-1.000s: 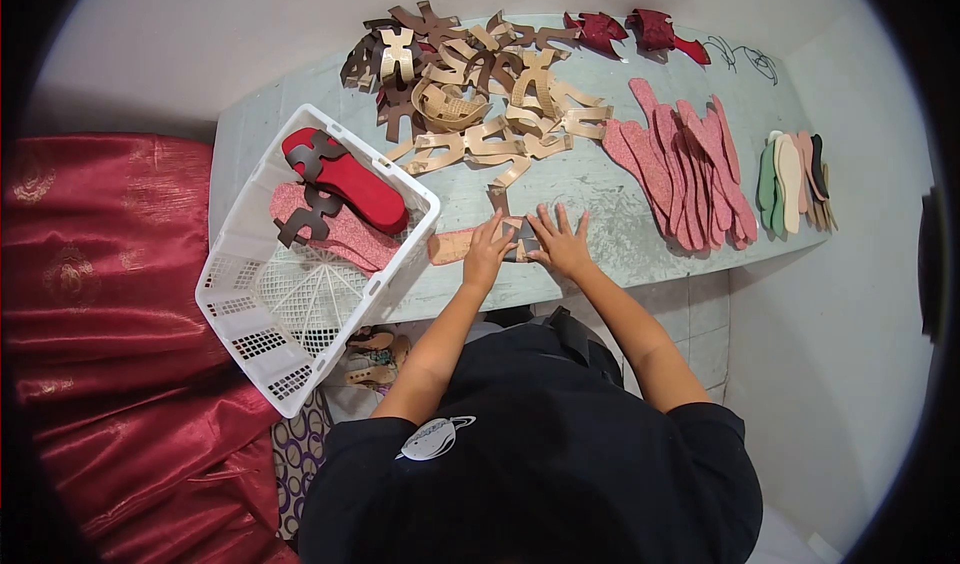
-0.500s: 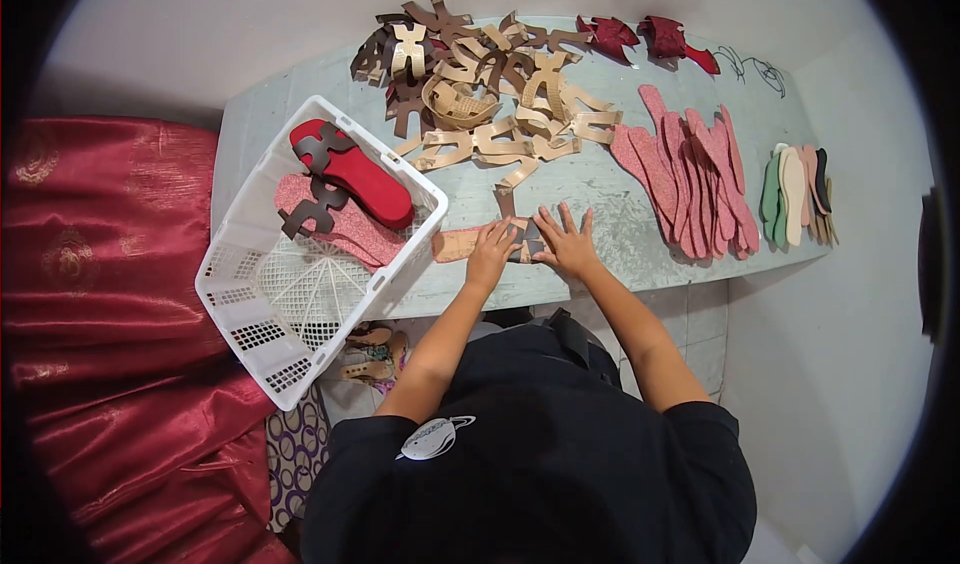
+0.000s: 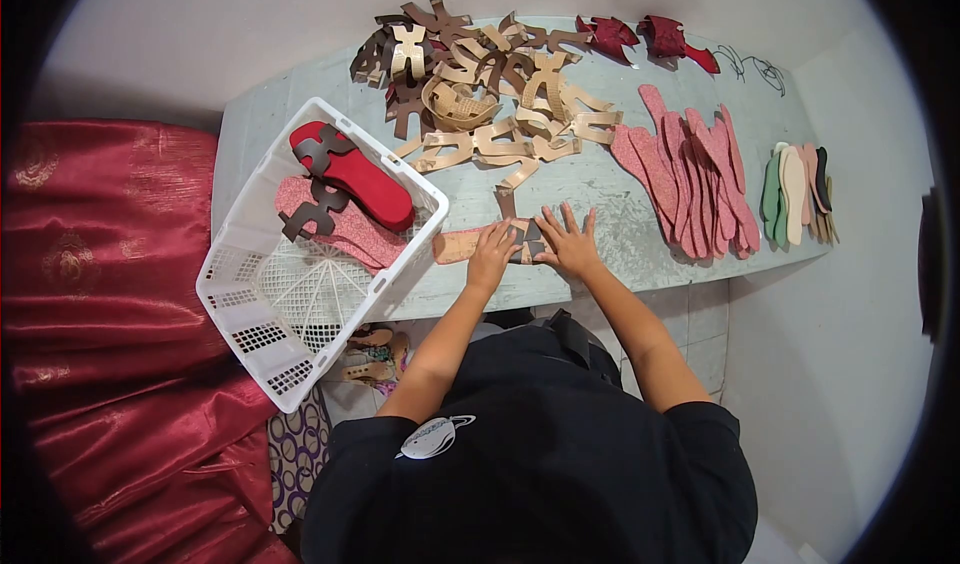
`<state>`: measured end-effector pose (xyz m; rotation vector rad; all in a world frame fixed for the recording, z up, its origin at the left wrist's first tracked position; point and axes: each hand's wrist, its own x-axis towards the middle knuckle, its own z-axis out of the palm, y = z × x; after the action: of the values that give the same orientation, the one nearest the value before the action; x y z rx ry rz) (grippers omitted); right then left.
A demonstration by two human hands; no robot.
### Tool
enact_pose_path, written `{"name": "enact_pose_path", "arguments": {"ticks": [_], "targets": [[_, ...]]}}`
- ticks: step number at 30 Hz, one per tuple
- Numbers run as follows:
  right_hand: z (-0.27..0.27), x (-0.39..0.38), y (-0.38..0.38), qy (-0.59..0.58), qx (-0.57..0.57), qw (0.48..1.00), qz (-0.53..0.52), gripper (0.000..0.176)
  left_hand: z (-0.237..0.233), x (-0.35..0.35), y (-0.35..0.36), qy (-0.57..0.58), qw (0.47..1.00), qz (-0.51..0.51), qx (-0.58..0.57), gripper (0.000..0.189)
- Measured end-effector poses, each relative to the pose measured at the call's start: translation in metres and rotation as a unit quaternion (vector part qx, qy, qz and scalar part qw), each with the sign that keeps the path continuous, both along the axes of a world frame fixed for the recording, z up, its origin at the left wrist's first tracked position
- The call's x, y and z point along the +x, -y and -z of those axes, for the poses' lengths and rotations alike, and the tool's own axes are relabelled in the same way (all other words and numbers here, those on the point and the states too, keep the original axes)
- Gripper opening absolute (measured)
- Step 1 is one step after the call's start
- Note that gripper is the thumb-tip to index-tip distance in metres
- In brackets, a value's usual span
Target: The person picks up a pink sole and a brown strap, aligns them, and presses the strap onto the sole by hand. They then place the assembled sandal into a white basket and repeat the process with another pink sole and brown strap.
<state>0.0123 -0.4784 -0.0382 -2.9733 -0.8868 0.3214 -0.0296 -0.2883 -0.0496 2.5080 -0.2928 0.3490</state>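
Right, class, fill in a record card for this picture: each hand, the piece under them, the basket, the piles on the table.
Left hand: on the tan insole, fingers bent, grip unclear
Right hand: flat, fingers spread, on a dark strap piece over that insole
Table: gold and brown straps piled, row of pink insoles, green and cream insoles at right
Basket: white, overhanging the table edge; holds red insole and pink insole, each with a dark strap

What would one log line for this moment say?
left hand: pressing on pink insole | right hand: fingers spread, at brown strap | white basket: two strapped insoles inside
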Motion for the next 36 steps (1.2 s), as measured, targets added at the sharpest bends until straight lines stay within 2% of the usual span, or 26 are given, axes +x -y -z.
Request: {"name": "enact_pose_path", "arguments": {"ticks": [11,13,18,23,25,27,32,35,36], "targets": [[0.009,-0.005,-0.002,0.056,0.009,0.998,-0.003,0.073,-0.006,0.002,-0.001,-0.032,0.999,0.012,0.000,0.028],[0.011,-0.007,-0.003,0.079,0.015,0.997,-0.017,0.073,-0.003,0.005,-0.002,0.011,0.998,0.040,0.037,0.029],[0.011,-0.009,-0.004,0.119,0.029,0.990,-0.073,0.070,-0.007,0.007,-0.010,-0.017,0.996,0.082,0.017,0.032],[0.015,-0.011,-0.002,0.133,0.056,0.987,-0.074,0.066,-0.009,0.008,-0.017,-0.019,0.993,0.113,0.005,0.035],[0.015,-0.011,-0.001,0.134,0.059,0.986,-0.076,0.064,-0.008,0.012,-0.017,-0.034,0.990,0.129,0.035,0.038],[0.016,-0.011,0.000,0.101,0.071,0.990,-0.071,0.062,-0.008,0.012,-0.017,-0.036,0.991,0.127,0.033,0.039],[0.017,-0.017,-0.001,0.120,0.079,0.988,-0.063,0.061,-0.009,0.012,-0.016,-0.045,0.994,0.102,0.008,0.040],[0.019,-0.018,-0.001,0.125,0.088,0.987,-0.057,0.060,-0.015,0.011,-0.014,-0.062,0.995,0.065,-0.045,0.042],[0.018,-0.018,-0.001,0.128,0.095,0.986,-0.057,0.060,-0.015,0.012,-0.014,-0.074,0.994,0.038,-0.073,0.052]]}}
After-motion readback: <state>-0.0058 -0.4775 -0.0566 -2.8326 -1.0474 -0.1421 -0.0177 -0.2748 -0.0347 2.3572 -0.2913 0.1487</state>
